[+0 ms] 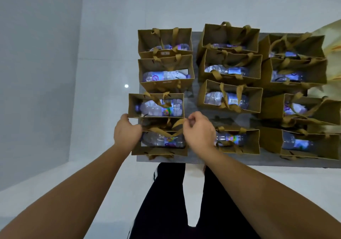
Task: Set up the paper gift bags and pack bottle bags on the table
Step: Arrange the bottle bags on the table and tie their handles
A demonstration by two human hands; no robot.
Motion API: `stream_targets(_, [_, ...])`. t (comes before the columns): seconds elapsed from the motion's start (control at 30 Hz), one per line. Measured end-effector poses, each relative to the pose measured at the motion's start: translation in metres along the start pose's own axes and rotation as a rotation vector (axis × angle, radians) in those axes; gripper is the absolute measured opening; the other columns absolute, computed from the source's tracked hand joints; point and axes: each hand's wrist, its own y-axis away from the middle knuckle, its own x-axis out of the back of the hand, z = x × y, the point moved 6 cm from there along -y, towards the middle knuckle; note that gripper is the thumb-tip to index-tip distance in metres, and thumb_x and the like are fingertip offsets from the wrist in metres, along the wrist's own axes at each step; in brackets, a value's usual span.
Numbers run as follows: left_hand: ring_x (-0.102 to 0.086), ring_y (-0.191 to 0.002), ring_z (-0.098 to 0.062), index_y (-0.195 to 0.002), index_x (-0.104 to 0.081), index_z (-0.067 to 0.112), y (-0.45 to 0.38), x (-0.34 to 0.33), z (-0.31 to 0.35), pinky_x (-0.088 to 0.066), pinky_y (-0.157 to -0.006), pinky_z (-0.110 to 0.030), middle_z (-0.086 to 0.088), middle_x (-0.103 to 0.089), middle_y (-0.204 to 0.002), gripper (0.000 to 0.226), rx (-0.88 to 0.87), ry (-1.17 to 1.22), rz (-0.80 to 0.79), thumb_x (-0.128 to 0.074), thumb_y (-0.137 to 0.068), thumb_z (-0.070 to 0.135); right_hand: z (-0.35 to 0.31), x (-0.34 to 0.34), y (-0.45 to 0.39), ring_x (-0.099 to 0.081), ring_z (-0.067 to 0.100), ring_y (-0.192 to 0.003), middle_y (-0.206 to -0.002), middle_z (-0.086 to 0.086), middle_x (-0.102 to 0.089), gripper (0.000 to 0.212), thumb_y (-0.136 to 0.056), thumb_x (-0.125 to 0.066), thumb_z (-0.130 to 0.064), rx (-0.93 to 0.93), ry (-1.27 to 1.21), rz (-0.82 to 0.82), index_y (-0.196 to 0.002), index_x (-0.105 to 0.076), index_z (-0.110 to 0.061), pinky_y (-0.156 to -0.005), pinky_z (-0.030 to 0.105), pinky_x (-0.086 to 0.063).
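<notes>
Bare forearms (pixel 77 189) — black trousers (pixel 166 211), white side stripe (pixel 154 174).

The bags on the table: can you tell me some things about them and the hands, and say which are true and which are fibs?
1. Every open bag shows a bottle lying inside. True.
2. The bags are bright red. False: they are brown paper.
3. Both hands are at the near left bag. True: the left hand grips its left side and the right hand pinches a handle.
4. The bags stand on the floor. False: they stand on a grey table.
</notes>
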Motion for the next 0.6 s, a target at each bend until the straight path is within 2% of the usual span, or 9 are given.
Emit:
stream_targets(0.1, [-0.058,-0.096,-0.027,-0.127,-0.047,0.016,-0.020,-0.001,0.026,-0.049,-0.084,-0.039,-0.005,-0.058,-0.106,0.037,-0.010,0.016,-0.001,-0.060,-0.093,0.020,-0.017,-0.009,-0.036,-0.062,0.025,-0.099,-0.105,0.004,-0.065,0.031,-0.098,-0.056,-0.042,0.003,0.073,-0.051,-0.116,-0.063,-0.018,-0.073,0.033,-0.046])
stream_targets(0.2, [-0.058,-0.097,-0.026,-0.128,-0.047,0.014,-0.028,-0.012,0.040,-0.051,-0.087,-0.039,-0.008,-0.059,-0.110,0.037,-0.003,-0.019,-0.011,-0.060,-0.094,0.020,-0.019,-0.022,-0.055,-0.065,0.030,-0.100,-0.106,0.009,-0.067,0.022,-0.099,-0.058,-0.031,-0.021,0.150,-0.146,-0.112,-0.068,-0.016,-0.073,0.035,-0.051])
stream_targets(0.3, [-0.057,-0.097,-0.023,-0.125,-0.047,0.015,-0.029,-0.020,0.046,-0.050,-0.085,-0.037,-0.004,-0.059,-0.110,0.035,-0.051,-0.051,-0.014,-0.061,-0.094,0.023,-0.010,-0.020,-0.052,-0.067,0.031,-0.095,-0.100,0.011,-0.069,0.017,-0.099,-0.056,-0.022,0.000,0.137,-0.106,-0.103,-0.069,-0.012,-0.076,0.038,-0.056])
stream_targets(0.4, [-0.057,-0.095,-0.022,-0.125,-0.046,0.016,-0.025,-0.027,0.051,-0.046,-0.081,-0.034,-0.003,-0.058,-0.110,0.035,-0.119,-0.088,-0.065,-0.062,-0.094,0.021,0.003,-0.011,-0.047,-0.068,0.028,-0.088,-0.091,0.008,-0.069,0.018,-0.100,-0.053,-0.025,0.002,0.092,-0.080,-0.096,-0.068,-0.014,-0.072,0.036,-0.055])
stream_targets(0.47, [-0.056,-0.097,-0.024,-0.127,-0.047,0.014,-0.023,-0.028,0.054,-0.046,-0.083,-0.037,-0.008,-0.059,-0.114,0.037,-0.111,-0.092,-0.061,-0.062,-0.093,0.020,0.009,-0.003,-0.046,-0.067,0.025,-0.090,-0.092,0.005,-0.070,0.022,-0.102,-0.052,-0.030,0.029,0.065,-0.081,-0.102,-0.069,-0.016,-0.072,0.032,-0.050])
stream_targets(0.53, [-0.056,-0.105,-0.031,-0.127,-0.049,0.011,-0.019,-0.023,0.059,-0.047,-0.089,-0.044,-0.013,-0.059,-0.120,0.041,-0.120,-0.121,0.066,-0.063,-0.090,0.021,0.016,0.016,-0.044,-0.063,0.021,-0.097,-0.099,0.002,-0.069,0.023,-0.101,-0.054,-0.030,0.070,0.009,-0.024,-0.112,-0.069,-0.018,-0.079,0.033,-0.049])
stream_targets(0.6, [-0.051,-0.117,-0.036,-0.131,-0.050,0.009,-0.010,-0.022,0.072,-0.046,-0.096,-0.049,-0.016,-0.056,-0.128,0.048,-0.215,-0.193,0.214,-0.063,-0.087,0.021,0.033,0.043,-0.041,-0.057,0.018,-0.101,-0.102,-0.002,-0.064,0.016,-0.097,-0.058,-0.022,0.086,-0.009,0.079,-0.109,-0.068,-0.018,-0.084,0.032,-0.047])
